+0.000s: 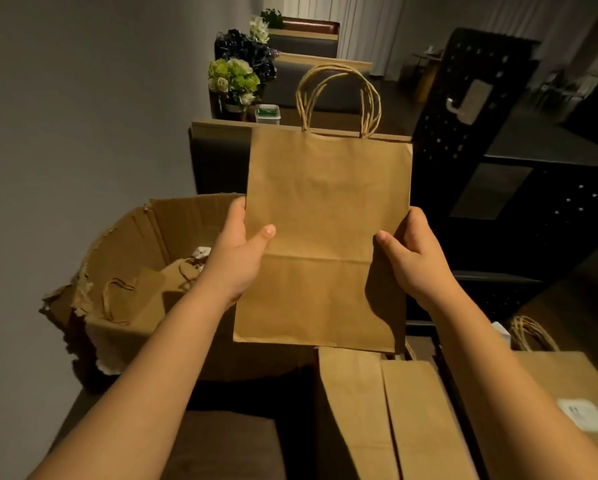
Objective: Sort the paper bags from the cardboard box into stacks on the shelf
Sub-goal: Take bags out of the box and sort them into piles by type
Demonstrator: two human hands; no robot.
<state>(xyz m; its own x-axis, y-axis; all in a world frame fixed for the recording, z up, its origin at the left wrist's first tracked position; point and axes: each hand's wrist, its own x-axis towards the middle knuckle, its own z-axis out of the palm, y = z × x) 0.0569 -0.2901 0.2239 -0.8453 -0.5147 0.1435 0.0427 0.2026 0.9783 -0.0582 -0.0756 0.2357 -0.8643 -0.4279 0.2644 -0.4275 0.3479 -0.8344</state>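
in front of the person, held up in the air, is a flat brown paper bag (325, 237) with its twisted paper handles (339, 98) pointing up and away. the left hand (237, 256) grips the left edge of the bag, thumb on the front face and the other fingers behind the paper. the right hand (413, 256) grips the right edge in the same way, thumb on the front and fingers curled around the back. it looks like more than one bag is pressed together, because several handle loops show at the top, but i cannot tell the number.

on the left below stands the cardboard box (124, 271), open, with torn flaps. inside it lie more brown bags (159, 285) with their handles, in dim light.

just under the held bag, a stack of folded bags (377, 410) lies flat on a surface. to the right of this stack lies another bag (567, 393) with a white label (583, 415) and handles at its far end.

farther back stand flowers (235, 79) in green, white and dark colours, and a black perforated panel (470, 109) is on the right.
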